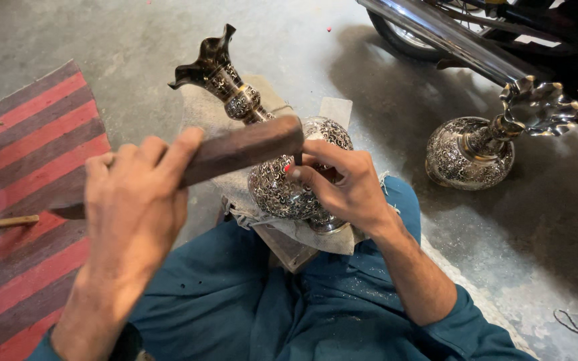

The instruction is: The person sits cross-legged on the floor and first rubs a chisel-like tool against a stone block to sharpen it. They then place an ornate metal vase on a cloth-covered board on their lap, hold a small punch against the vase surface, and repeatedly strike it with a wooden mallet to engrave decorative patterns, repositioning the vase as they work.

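Note:
An engraved metal vase (272, 190) with a wavy flared mouth lies on its side on a cloth-covered block (329, 238) between my knees. My left hand (135, 200) is shut on a dark wooden mallet (249, 148), which it holds level just above the vase's belly. My right hand (346, 184) rests on the vase's round body. It pinches a thin metal punch (298, 160) upright against the surface, right under the mallet's end. My fingers hide most of the punch.
A second engraved vase (469, 152) with a scalloped mouth lies on the concrete floor at the right. A motorcycle's chrome exhaust pipe (449, 37) and wheel are behind it. A red and grey striped mat (28, 147) covers the floor at the left.

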